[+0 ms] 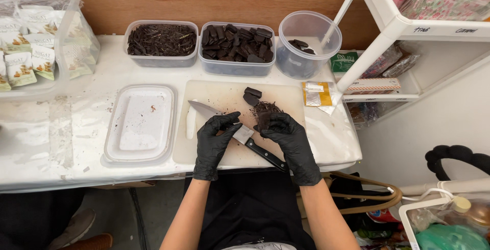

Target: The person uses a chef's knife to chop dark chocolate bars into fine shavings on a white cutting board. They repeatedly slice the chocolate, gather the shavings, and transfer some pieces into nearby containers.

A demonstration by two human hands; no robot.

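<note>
Both gloved hands are working on the cutting board (229,97): left hand (217,135) is pressing released fingers onto the knife (240,133) blade; right hand (288,132) is apparently grasping the chocolate pile (265,111). Chopping is underway; the next cut calls for fingers clear of the edge.

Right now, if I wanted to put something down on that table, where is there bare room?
The widest bare patch of the table lies left of the clear lid, below the snack bag bin. The cutting board is free along its top left. It is crowded at the back, with three tubs in a row, and around both gloved hands on the knife.
</note>
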